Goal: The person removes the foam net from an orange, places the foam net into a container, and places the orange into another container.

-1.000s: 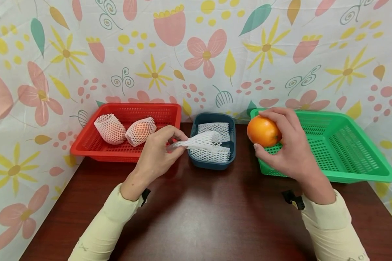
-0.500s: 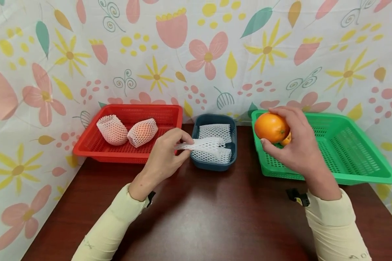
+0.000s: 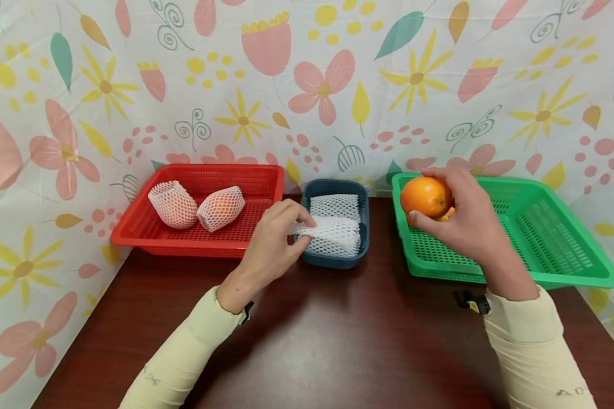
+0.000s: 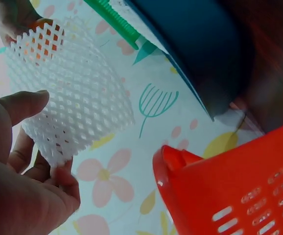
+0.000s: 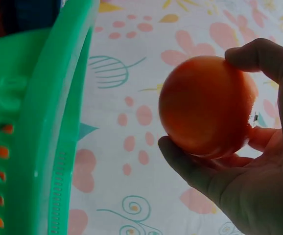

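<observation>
In the head view my left hand point(image 3: 273, 236) pinches one end of a white foam net sleeve point(image 3: 335, 227), which stretches to the right over the dark blue box. Up close, the left wrist view has the sleeve point(image 4: 78, 93) spread between thumb and fingers, its far end ragged. My right hand point(image 3: 468, 218) grips an orange point(image 3: 423, 196) over the left end of the green basket point(image 3: 558, 238). In the right wrist view, thumb and fingers curl around that orange point(image 5: 205, 105). Behind it, part of another orange point(image 3: 447, 215) shows in the basket.
More foam net sleeves point(image 3: 335, 203) lie in the blue box point(image 3: 366, 227). To its left, the red basket point(image 3: 184, 245) holds two fruits in nets, one upright point(image 3: 173, 205) and one on its side point(image 3: 222, 208). A flowered cloth point(image 3: 317, 142) hangs behind the brown table point(image 3: 307, 346).
My left hand has moved right with the foam net sleeve, farther over the blue box. The right hand has shifted slightly right with its orange, and part of another orange has come into view.
</observation>
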Available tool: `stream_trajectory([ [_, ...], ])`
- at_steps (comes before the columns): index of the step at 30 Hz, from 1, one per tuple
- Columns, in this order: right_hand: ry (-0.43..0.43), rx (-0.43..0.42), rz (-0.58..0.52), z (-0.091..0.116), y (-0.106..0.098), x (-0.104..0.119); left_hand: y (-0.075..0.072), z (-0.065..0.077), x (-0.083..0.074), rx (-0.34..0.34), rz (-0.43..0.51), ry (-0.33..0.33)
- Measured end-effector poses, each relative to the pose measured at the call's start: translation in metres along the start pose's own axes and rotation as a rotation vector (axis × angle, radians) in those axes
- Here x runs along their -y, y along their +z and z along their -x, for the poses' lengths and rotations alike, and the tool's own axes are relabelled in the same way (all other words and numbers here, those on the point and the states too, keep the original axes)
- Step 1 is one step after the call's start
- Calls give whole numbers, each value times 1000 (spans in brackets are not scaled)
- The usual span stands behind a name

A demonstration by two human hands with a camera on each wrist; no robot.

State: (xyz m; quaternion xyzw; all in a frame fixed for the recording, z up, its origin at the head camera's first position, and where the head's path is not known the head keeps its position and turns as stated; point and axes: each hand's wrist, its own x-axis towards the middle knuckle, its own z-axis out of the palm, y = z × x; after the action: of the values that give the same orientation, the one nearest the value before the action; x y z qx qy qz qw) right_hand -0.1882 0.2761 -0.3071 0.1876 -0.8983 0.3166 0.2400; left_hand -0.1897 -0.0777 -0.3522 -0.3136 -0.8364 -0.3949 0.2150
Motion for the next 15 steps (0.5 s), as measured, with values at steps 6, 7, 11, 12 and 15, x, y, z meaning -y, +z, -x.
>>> stream_trajectory([
  [6,84,92,16,-8,-2,-10,9,0,3,-6,-16,-5],
  [7,97,106,24,-9,-2,-11,10,-1,3,-9,-23,-2],
  [11,156,164,53,-11,-3,-18,16,-2,5,-19,-56,11],
  [12,179,183,59,-12,-3,-19,18,-2,6,-18,-69,15],
  [15,256,250,101,-14,-4,-22,24,-4,8,-11,-104,32],
])
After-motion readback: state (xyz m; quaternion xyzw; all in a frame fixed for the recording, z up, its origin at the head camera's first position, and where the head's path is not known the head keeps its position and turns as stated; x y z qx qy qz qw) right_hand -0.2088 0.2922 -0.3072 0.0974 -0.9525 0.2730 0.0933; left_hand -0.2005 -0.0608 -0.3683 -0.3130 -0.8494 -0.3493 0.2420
